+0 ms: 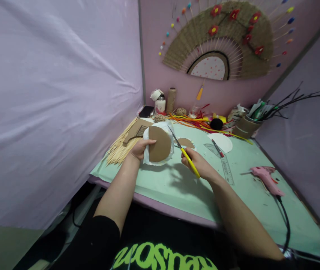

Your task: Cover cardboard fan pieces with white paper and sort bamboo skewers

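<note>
My left hand (140, 148) grips a cardboard half-circle (160, 145) by its straight side, thumb on its face. White cloth (162, 125) lies behind the cardboard and sticks out around its curved edge. In my right hand (196, 161) is a pair of scissors (190, 162) with yellow handles. Their blades are parted and point up toward the right edge of the cloth. Beyond the scissors, a second cardboard half-circle (186, 142) with a pale border lies on the table, partly covered by the blades.
Wooden sticks (117, 150) and a curved cardboard piece (137, 130) lie at left. A white paper shape (222, 142), a marker (217, 147) and a clear ruler (227, 170) are at right, near a pink glue gun (266, 180) with its cord. Colourful pipe cleaners (190, 120) line the back.
</note>
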A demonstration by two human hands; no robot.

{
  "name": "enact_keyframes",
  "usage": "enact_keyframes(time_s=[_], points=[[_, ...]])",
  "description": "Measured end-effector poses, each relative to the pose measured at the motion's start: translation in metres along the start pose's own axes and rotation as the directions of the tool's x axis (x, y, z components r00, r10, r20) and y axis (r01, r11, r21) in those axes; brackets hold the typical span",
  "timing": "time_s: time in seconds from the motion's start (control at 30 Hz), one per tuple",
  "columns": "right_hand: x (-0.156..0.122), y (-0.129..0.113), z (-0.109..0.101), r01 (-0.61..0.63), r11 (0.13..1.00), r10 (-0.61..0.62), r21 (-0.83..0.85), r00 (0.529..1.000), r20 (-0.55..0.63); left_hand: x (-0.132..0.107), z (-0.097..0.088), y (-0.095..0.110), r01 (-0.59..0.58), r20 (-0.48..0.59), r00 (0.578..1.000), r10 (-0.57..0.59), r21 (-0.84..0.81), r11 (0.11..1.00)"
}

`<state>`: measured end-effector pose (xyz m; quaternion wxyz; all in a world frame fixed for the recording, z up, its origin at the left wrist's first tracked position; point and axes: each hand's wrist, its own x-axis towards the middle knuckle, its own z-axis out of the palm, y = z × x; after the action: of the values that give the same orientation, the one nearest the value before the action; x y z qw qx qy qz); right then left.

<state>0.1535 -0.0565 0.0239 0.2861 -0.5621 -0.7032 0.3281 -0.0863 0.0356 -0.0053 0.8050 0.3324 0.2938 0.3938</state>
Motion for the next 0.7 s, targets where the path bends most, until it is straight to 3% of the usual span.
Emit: enact_keyframes(time_s=[0.37,0.7], points=[[0.0001,0.0037,0.0016,0.013,1.0,-0.013,0.006,1.0,-0.011,-0.0001,-0.001,-0.0005,0.017,0.053,0.998,-0.018,0.019,1.0],[-0.0009,0.0043,-0.007,-0.039,0.999,0.038,-0.028,0.999,-0.038,0.0003,-0.0023,-0.0006,0.002,0.027,1.0,-0.003,0.033,0.999]])
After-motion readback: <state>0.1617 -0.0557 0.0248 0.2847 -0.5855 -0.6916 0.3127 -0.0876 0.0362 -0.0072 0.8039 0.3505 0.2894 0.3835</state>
